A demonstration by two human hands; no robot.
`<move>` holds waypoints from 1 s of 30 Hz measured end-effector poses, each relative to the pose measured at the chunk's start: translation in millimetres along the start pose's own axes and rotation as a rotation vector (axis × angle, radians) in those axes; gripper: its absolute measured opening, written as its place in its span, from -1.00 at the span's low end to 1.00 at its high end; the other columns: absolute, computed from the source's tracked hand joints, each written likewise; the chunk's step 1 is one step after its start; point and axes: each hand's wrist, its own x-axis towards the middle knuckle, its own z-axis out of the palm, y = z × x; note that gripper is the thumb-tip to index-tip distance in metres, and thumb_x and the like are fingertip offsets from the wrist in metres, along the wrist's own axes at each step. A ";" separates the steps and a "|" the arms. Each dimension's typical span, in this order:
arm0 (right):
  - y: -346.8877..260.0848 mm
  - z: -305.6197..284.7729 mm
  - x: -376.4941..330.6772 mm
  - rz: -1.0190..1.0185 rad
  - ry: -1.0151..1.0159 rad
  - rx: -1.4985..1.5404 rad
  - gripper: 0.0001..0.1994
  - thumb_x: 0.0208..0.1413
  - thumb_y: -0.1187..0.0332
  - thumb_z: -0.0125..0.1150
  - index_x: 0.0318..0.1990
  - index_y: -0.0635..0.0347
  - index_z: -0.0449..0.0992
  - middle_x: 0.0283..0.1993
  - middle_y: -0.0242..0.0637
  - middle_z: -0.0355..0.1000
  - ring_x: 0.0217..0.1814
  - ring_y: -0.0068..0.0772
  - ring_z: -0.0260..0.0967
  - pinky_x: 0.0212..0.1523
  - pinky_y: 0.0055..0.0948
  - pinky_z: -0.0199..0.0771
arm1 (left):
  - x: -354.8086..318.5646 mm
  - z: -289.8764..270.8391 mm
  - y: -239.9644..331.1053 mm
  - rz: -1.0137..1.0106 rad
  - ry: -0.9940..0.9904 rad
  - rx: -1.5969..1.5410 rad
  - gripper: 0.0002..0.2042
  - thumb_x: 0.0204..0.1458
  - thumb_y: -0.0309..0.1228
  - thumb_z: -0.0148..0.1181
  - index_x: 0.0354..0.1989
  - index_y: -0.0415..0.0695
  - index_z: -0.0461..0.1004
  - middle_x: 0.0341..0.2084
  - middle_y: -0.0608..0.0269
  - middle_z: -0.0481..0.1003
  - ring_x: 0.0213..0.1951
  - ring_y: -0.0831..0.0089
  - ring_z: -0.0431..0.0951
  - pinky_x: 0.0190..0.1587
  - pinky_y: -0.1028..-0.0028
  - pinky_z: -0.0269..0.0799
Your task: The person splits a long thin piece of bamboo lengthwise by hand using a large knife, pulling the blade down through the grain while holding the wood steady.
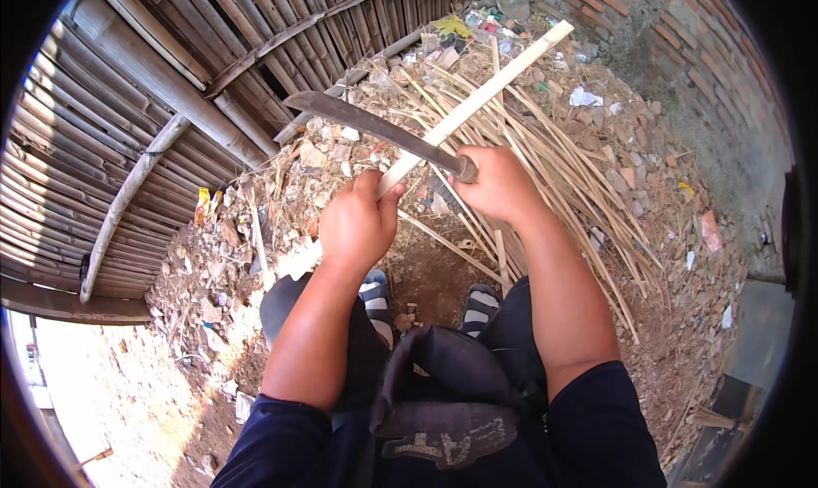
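Head view: what is the left hand (351,224) doing?

Its fingers are gripping the lower end of a long, flat, pale strip (490,94), with the thumb pressing along the near side. The strip is slanting up and away to the right, its far end reaching out over the littered ground (443,271).

And the right hand (498,181)?

Those fingers are closing firmly around the handle of a knife (375,123). Its long, dark, curved blade is pointing to the left and lying across the pale strip, just beyond the left hand.

Is the edge cutting into the strip?

I cannot tell; the blade is covering the spot where the two are crossing.

What is lying around them?

A loose pile of thin strips (567,181) is spreading over the ground, beyond the right hand and along the right forearm's outer side. Stones and scraps are surrounding it. A crumpled white paper (585,97) is resting to the right of the pale strip's far part, and a yellow leaf (452,26) is lying near the far edge of the ground.

What is standing at the sides?

A bamboo wall (332,37) is rising on the left, and a brick wall (724,88) on the right. Below the hands, the person's feet are showing in striped socks (375,294), and sunlight is falling on the ground at the lower left.
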 end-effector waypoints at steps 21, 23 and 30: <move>22.8 -5.6 4.9 0.017 0.057 -0.084 -0.77 0.02 0.26 0.37 -0.17 0.11 0.66 -0.40 -0.02 0.56 -0.27 0.11 0.56 -0.18 -0.05 0.53 | -1.3 6.7 -6.7 0.149 0.072 -0.096 -0.73 0.21 -0.26 0.27 -0.22 -0.27 0.51 -0.47 -0.11 0.58 -0.35 -0.12 0.64 -0.28 0.08 0.53; 41.2 -14.0 6.4 0.072 0.086 -0.028 -0.76 0.02 0.27 0.37 -0.16 0.12 0.66 -0.38 -0.01 0.57 -0.26 0.11 0.56 -0.17 -0.06 0.53 | -0.2 2.6 -4.4 0.107 0.014 -0.079 -0.73 0.21 -0.26 0.27 -0.20 -0.27 0.51 -0.46 -0.11 0.59 -0.34 -0.12 0.64 -0.26 0.08 0.54; 23.9 -6.8 3.3 0.074 0.015 -0.042 -0.61 -0.01 0.24 0.41 -0.01 0.15 0.65 -0.23 0.03 0.59 -0.15 0.11 0.56 -0.10 -0.05 0.54 | -0.7 9.4 -13.5 0.177 0.074 -0.081 -0.70 0.21 -0.24 0.28 -0.16 -0.29 0.53 -0.45 -0.09 0.59 -0.36 -0.11 0.65 -0.27 0.09 0.54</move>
